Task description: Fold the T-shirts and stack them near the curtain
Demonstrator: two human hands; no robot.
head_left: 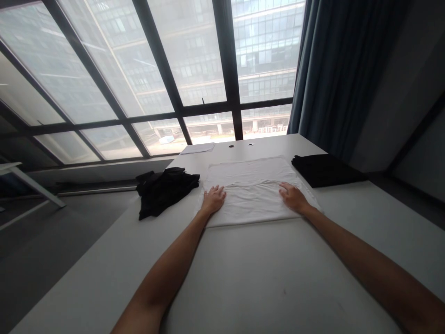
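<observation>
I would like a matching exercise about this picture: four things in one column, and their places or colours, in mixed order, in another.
1. White cloth
2. Rumpled black cloth
3. Flat black cloth
4. Curtain

A. Right of the white cloth
B. Dark blue
C. Under the left hand and right hand
D. Left of the white cloth

Pairs: 1-C, 2-D, 3-A, 4-B

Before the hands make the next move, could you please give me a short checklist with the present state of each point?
1. Left hand on the white cloth: ok.
2. Right hand on the white cloth: ok.
3. White cloth free of wrinkles: not ok, creases run between the hands.
4. Crumpled black cloth apart from the left hand: ok.
5. Flatter black cloth apart from the right hand: ok.
6. Underside smooth: cannot tell, hidden.
</observation>
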